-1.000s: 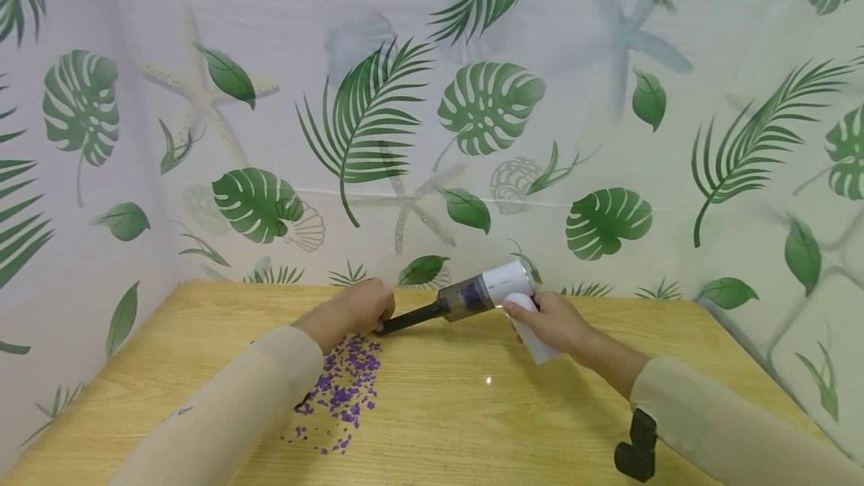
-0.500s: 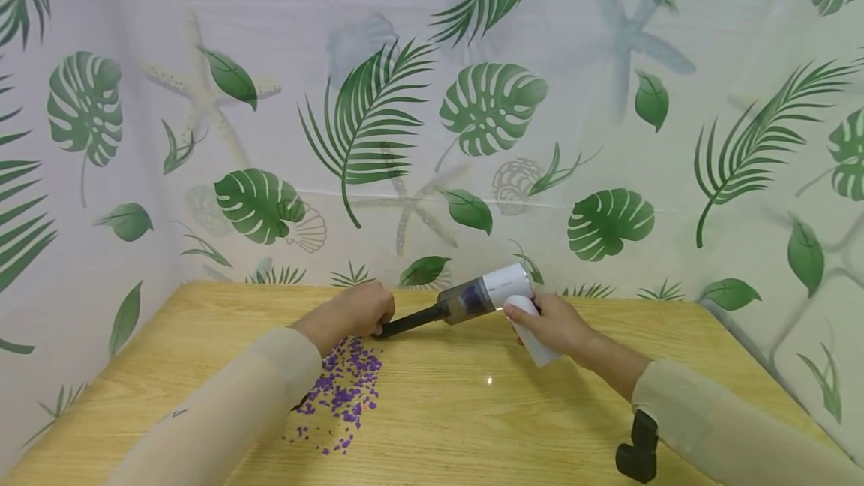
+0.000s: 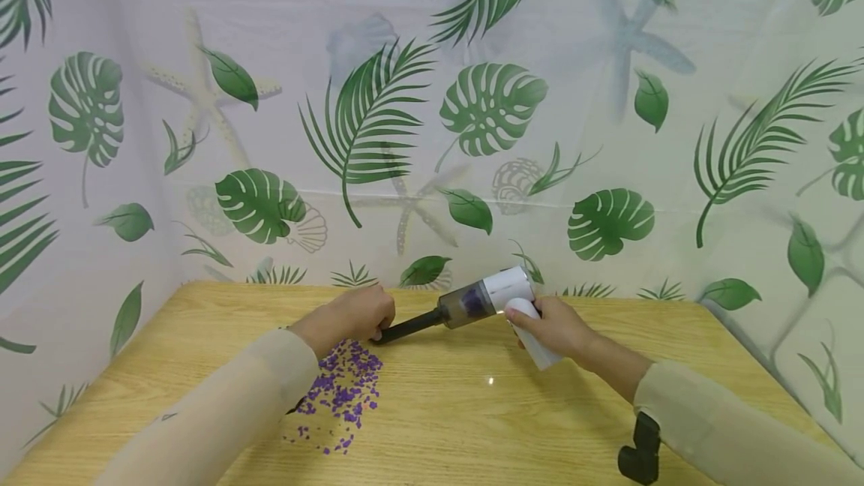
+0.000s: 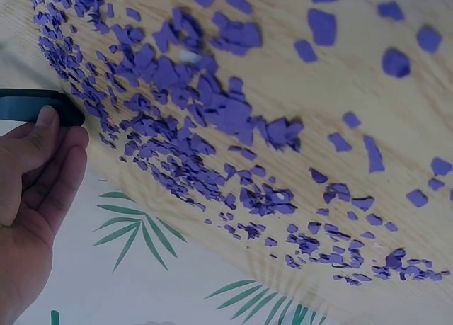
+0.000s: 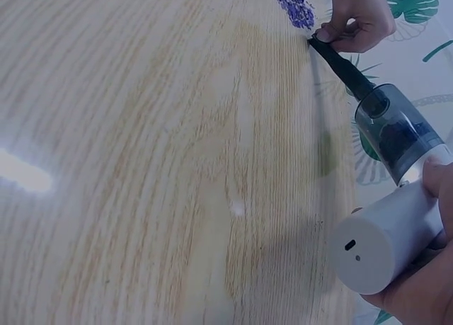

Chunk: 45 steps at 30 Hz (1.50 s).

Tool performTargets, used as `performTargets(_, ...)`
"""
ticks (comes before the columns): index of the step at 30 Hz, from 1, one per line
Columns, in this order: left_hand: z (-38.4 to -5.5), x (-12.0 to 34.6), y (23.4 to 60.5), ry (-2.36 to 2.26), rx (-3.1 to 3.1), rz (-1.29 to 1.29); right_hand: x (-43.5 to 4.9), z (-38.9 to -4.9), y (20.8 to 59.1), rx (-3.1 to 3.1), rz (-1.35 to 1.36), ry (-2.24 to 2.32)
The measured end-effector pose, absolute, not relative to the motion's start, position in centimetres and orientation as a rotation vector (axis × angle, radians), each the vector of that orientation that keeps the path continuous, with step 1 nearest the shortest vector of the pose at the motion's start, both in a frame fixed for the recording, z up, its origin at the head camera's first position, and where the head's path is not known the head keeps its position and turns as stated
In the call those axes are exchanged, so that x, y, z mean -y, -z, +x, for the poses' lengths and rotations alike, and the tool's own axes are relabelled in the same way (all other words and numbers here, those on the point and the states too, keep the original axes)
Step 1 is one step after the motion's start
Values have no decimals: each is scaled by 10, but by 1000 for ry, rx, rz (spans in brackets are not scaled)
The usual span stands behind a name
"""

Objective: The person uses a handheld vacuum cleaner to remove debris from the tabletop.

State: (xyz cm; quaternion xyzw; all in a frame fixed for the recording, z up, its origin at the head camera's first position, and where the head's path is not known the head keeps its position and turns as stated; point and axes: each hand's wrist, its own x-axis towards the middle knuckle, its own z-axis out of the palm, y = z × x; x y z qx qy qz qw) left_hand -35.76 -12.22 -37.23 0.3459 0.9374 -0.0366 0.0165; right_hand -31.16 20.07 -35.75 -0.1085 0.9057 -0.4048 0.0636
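Note:
My right hand (image 3: 556, 326) grips the white handle of a handheld vacuum cleaner (image 3: 508, 287), which points left with its smoky clear dust cup and black crevice nozzle (image 3: 409, 326). At the nozzle's tip, my left hand (image 3: 361, 311) pinches it between thumb and fingers; the left wrist view shows the thumb (image 4: 47, 120) on top of the black tip. Small purple paper scraps (image 3: 347, 388) lie scattered on the table just in front of the left hand. In the right wrist view the dust cup (image 5: 396, 130) has something dark inside.
The wood-grain table (image 3: 459, 433) runs back to a leaf-printed curtain (image 3: 405, 133) that hangs behind and along both sides. A black wrist mount (image 3: 641, 448) hangs from the right sleeve. The left forearm overlaps some of the purple scraps in the head view.
The nozzle tip and vacuum cleaner have dipped slightly, nearer the purple scraps, with both hands keeping their hold. The scraps look much the same.

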Motion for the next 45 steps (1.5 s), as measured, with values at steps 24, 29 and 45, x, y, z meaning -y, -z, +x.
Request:
performTargets(24, -345, 123, 369, 144, -2872, 1159, -205, -310, 358, -2712, -348, 1199)
performTargets(29, -342, 123, 369, 146, -2870, 1154, -206, -310, 358, -2701, -336, 1194)
performTargets(45, -331, 118, 368, 127, -2846, 1103, -210, -309, 360, -2694, -344, 1186)
